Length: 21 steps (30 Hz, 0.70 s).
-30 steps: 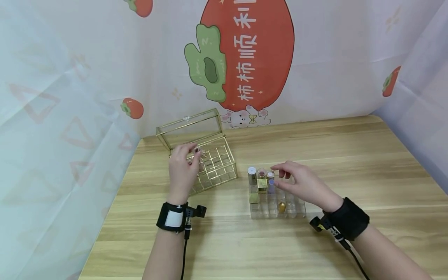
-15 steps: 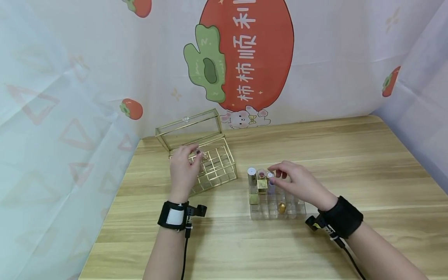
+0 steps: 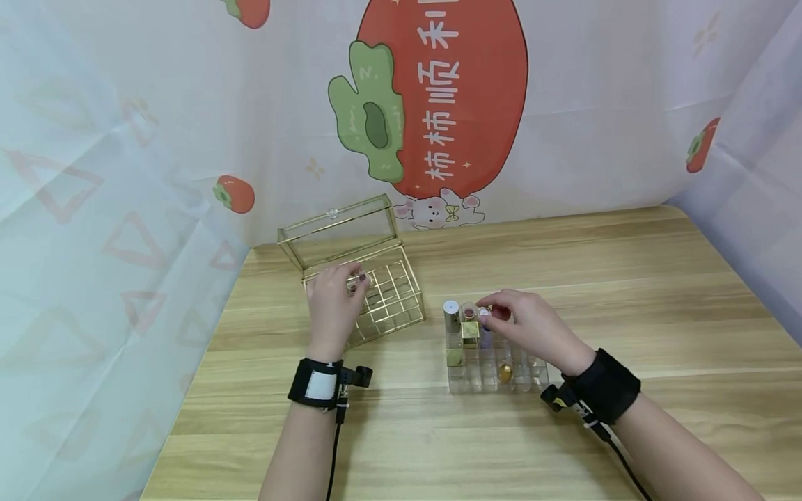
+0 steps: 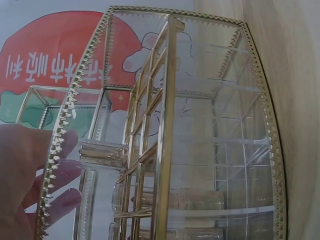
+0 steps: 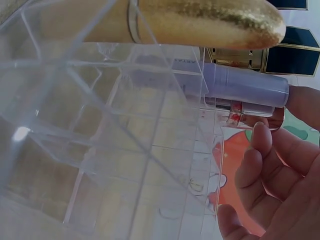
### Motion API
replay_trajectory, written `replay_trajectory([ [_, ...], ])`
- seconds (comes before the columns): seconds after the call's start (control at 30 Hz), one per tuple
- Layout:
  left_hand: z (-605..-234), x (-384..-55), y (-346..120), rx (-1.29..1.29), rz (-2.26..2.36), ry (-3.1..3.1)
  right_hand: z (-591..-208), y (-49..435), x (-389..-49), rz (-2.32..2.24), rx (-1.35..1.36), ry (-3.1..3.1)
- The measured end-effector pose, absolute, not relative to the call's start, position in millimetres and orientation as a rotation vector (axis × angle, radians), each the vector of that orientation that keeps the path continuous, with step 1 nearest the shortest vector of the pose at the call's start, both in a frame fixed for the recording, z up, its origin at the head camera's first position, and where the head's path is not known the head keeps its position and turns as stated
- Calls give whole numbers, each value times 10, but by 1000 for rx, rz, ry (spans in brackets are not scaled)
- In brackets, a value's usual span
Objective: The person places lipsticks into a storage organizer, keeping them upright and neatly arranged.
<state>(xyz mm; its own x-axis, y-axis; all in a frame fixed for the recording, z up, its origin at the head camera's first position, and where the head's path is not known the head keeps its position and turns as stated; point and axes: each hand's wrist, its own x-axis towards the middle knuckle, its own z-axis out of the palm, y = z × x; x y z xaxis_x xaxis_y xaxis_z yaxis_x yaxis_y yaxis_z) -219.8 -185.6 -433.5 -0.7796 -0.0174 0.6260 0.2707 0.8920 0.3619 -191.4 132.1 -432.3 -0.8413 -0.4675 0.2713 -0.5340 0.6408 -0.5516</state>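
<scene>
At the gold-framed glass box [image 3: 412,278], its lid raised, my left hand [image 3: 332,303] pinches the top of a clear-capped lipstick [image 4: 102,154]. That lipstick stands in the box's gold grid [image 3: 382,296], and more tubes [image 4: 195,200] show in other compartments. My right hand [image 3: 535,320] is at the back row of a clear stepped rack [image 3: 498,381]. Its thumb and a finger pinch the top of a clear-capped lipstick [image 5: 252,114], partly hidden behind a lavender tube [image 5: 245,86].
The rack also bears a silver-capped tube [image 3: 451,316], a gold square-capped lipstick [image 3: 470,330], another lower gold cap [image 3: 454,357] and a rounded gold tube [image 3: 505,374]. Wooden tabletop [image 3: 426,445] lies around both holders. A printed cloth [image 3: 595,139] hangs behind the table.
My left hand has lowered slightly toward the grid with its lipstick. The right hand has moved left, its thumb and finger closing in on the back-row lipstick.
</scene>
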Motion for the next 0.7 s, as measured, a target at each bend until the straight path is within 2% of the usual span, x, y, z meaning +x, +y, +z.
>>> replay_trajectory([
  [0.7,-4375,-2222,-1834,-152,-475,-2436,-4281,1306,-1904,955,837,-2728],
])
